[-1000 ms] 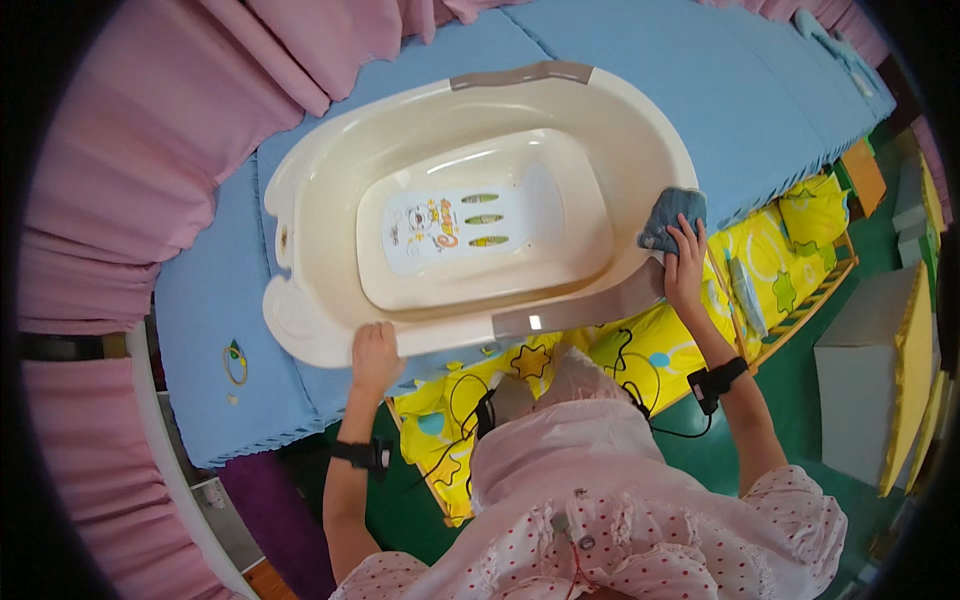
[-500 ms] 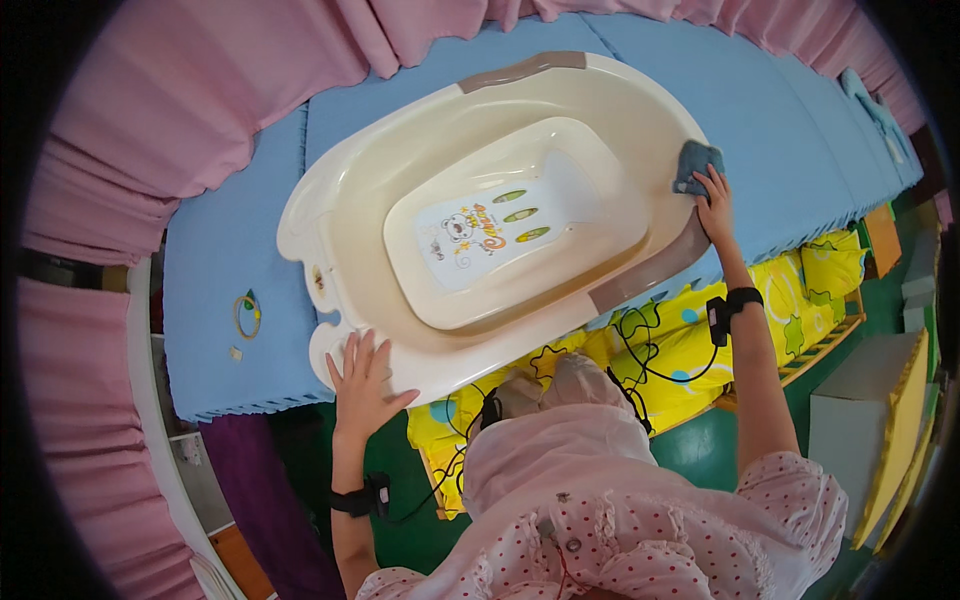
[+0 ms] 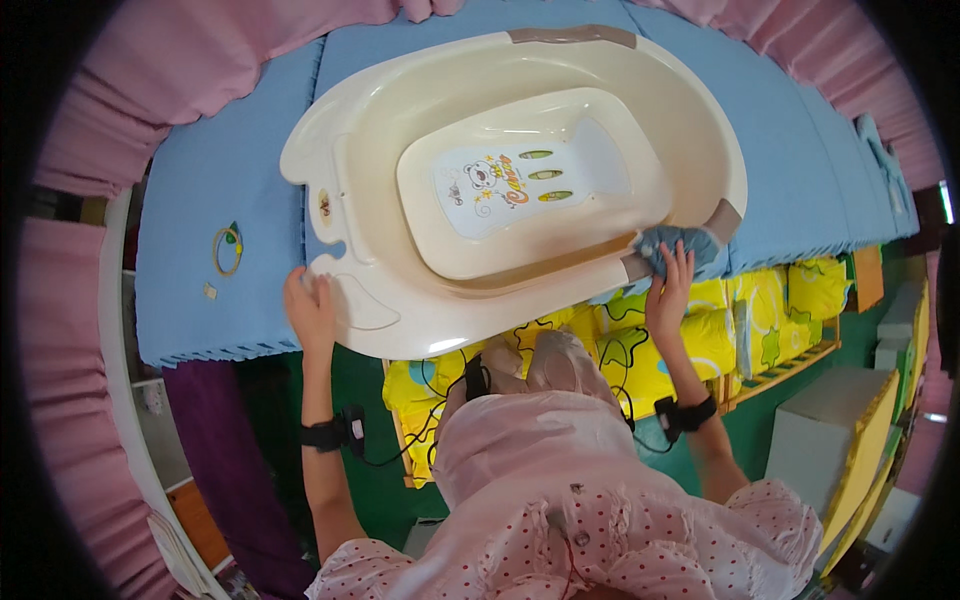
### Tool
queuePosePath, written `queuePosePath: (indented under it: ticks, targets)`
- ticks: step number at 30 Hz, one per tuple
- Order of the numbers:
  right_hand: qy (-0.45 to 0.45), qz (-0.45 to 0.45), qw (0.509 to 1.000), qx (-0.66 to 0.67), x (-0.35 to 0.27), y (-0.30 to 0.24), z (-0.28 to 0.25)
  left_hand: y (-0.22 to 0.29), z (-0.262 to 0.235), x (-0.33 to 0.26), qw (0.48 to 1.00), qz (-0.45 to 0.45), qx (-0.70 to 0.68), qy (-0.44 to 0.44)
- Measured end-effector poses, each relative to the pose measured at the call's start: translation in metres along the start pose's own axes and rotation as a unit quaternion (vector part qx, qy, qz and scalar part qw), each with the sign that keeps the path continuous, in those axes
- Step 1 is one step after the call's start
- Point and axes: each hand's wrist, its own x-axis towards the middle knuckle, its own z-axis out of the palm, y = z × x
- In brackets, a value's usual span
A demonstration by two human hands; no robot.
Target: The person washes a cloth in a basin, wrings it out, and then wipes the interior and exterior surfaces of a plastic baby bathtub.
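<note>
A cream baby bathtub [image 3: 390, 235], with a bear print inside its bottom, rests at a tilt on a bed with a blue cover [image 3: 450, 42]. My left hand [image 3: 312, 310] is at its near left corner, fingers bent around the rim. In my right hand [image 3: 672, 295] is a bunched blue-grey cloth [image 3: 676, 246], pressed on the near right rim beside the brown grip pad [image 3: 722, 218]. The cloth covers part of that pad. Each wrist wears a black band with a small box and cable.
A yellow-green ring toy [image 3: 228, 250] and a small pale tag [image 3: 209, 291] lie left of the tub. Yellow patterned bedding [image 3: 700, 345] on a low wooden frame sits below the near edge. Pink curtains [image 3: 70, 320] hang around. Grey-and-yellow boxes [image 3: 830, 430] stand at right.
My right hand has slid the cloth along the rim from the right end toward me and leftward. My left hand has shifted to the tub's corner, its fingers now bent.
</note>
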Motion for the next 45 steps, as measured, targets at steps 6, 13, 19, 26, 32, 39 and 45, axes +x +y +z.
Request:
queuePosePath:
  ticks: [6,13,19,26,32,39,45]
  targets:
    - [-0.190,-0.119,0.967,-0.118,-0.011,-0.064,-0.026,0.001,0.008,-0.008,0.992,-0.108,-0.034,0.059]
    - [-0.307,-0.341,0.888,0.034,-0.002,-0.138,0.018,-0.006,0.018,-0.003,0.975,-0.153,-0.131,0.090]
    - [-0.314,-0.421,0.850,0.032,0.014,-0.192,0.062,-0.010,0.019,-0.004,0.982,-0.125,-0.121,0.080]
    - [-0.245,-0.475,0.843,0.055,0.016,-0.102,0.021,-0.015,0.012,-0.002,0.991,-0.061,-0.091,0.070]
    - [-0.156,-0.287,0.945,-0.031,0.062,0.060,-0.049,-0.004,0.010,0.001,0.985,-0.093,-0.130,0.066]
    - [-0.066,-0.096,0.980,-0.159,0.092,0.131,-0.047,-0.019,0.022,0.002,0.970,-0.113,-0.194,0.089]
    - [-0.135,-0.132,0.972,-0.139,0.001,-0.069,-0.002,-0.037,0.032,-0.009,0.895,-0.201,-0.372,0.141]
